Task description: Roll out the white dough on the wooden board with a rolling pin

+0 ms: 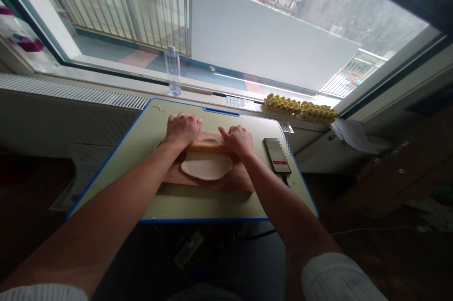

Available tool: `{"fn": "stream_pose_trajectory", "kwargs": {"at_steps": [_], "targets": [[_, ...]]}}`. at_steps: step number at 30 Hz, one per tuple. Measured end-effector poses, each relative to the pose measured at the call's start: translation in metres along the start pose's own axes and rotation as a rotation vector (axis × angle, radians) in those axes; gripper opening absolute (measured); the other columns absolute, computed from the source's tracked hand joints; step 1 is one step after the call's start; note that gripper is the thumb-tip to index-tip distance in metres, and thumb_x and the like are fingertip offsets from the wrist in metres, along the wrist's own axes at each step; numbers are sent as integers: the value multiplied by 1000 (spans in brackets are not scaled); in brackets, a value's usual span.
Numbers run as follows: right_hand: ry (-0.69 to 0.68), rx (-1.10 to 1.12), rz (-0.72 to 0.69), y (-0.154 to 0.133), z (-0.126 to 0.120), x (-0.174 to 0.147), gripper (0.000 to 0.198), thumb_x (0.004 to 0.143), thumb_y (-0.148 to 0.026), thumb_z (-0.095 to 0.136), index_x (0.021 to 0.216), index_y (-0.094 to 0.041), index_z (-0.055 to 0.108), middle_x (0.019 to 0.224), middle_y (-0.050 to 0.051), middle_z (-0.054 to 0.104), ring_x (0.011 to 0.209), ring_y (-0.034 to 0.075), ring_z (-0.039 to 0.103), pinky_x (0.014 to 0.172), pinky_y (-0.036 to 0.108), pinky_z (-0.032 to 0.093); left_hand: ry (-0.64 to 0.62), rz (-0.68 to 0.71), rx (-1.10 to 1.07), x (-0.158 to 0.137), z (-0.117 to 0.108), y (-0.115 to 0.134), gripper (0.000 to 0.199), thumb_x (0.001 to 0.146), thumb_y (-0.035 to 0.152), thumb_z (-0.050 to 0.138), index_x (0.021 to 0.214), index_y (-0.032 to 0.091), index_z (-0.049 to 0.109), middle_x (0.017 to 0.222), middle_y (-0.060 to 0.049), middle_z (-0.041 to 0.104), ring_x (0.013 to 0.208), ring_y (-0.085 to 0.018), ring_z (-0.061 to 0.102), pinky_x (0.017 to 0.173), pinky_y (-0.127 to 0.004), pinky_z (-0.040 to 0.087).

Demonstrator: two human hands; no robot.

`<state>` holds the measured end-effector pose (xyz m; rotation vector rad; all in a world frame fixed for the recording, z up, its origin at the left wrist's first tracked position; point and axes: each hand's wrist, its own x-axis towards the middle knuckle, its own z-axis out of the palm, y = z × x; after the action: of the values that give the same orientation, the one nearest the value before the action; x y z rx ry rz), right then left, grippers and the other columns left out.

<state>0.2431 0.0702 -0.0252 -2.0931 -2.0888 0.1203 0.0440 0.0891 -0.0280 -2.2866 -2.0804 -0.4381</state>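
1. My left hand (184,127) lies over the left end of the rolling pin (205,148), fingers bent and gathered close together, knuckles up. I cannot tell whether the fingertips close round the wood, since my hand hides them.
2. My right hand (239,140) lies over the pin's other end, fingers curled and thumb held out toward my left fingers. Its grip underneath is hidden too, so I cannot tell.
3. The pin runs crosswise between my two hands, resting on the dough (207,167).
4. The dough is a flat pale sheet: a wide rounded part on my side of the fingers, and a small strip beyond the pin, between my hands.
5. Beneath hands and dough is the wooden board (233,180), on a pale table (141,136) with a blue edge.
6. Right of my right fingers lies a phone (278,154), near the table's edge.
7. Ahead of my left fingers, beyond the table, stands a clear bottle (173,72); ahead and right of my right fingers are yellow egg trays (300,108).
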Motion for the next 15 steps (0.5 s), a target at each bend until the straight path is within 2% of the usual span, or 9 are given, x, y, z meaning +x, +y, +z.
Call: {"fn": "stream_pose_trajectory", "kwargs": {"at_steps": [5,8,10,15], "targets": [[24,94,-2,1,-4,-9,53,114,-60,42,107,-22,79,117,12,77,113,28,69,99,37,47,-28,44,18,-7,-4,0,54,106,42,32,110,18,80,116,-19,82,118,-35,70,98,-49,46],[53,100,-72,1,-3,-22,43,111,-60,52,117,-26,77,123,8,77,120,27,65,104,37,44,-31,78,24,-12,-2,-1,53,105,40,32,107,18,80,113,-19,82,115,-35,71,96,-49,47],[72,37,-111,-1,0,-33,43,110,-61,55,125,-27,76,128,9,75,125,28,62,111,40,40,-25,86,15,-16,-1,-3,51,105,39,32,105,20,80,114,-18,82,113,-36,71,94,-50,47],[138,-47,-29,-7,10,-62,47,113,-58,46,136,-27,71,138,12,72,130,33,59,117,49,35,46,141,7,-35,-10,-6,51,107,41,31,104,21,79,112,-18,81,113,-36,69,102,-53,44]]}}
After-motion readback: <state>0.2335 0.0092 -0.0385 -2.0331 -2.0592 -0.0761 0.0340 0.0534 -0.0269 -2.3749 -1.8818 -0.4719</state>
